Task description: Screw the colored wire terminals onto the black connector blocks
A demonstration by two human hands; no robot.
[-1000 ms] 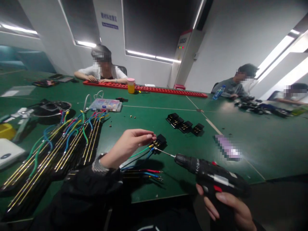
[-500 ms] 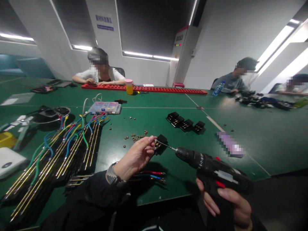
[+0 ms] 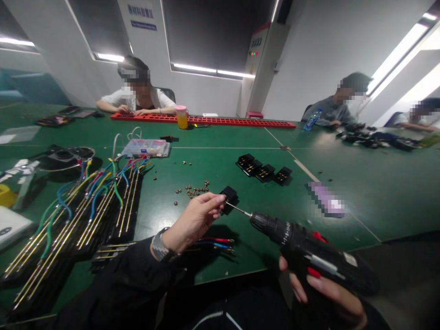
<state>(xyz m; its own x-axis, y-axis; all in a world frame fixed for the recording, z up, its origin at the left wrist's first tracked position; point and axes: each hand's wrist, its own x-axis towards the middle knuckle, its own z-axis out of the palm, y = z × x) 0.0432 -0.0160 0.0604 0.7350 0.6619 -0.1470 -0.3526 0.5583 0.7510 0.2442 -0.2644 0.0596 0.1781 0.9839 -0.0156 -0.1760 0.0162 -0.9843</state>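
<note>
My left hand [image 3: 197,217] is closed in a pinch on a small black terminal block [image 3: 229,196], held just above the green table [image 3: 213,165]. My right hand [image 3: 323,293] grips the handle of a black and red cordless screwdriver [image 3: 309,254]. Its thin bit [image 3: 235,209] points left and touches the block at my left fingertips. Red and blue loose wires [image 3: 216,243] lie on the table under my left wrist. Several small brass screws [image 3: 194,189] are scattered just beyond my left hand.
Three more black terminal blocks [image 3: 263,170] sit in a row further back. Long wired harness strips [image 3: 82,211] cover the left side. A clear parts box [image 3: 146,147], a yellow cup [image 3: 181,118] and a long red rail [image 3: 206,120] lie beyond. Other people sit at the far edge.
My left hand drew back toward me with the block. The green and blue wires that ran to the block a second ago no longer show there. The screwdriver stays against the block.
</note>
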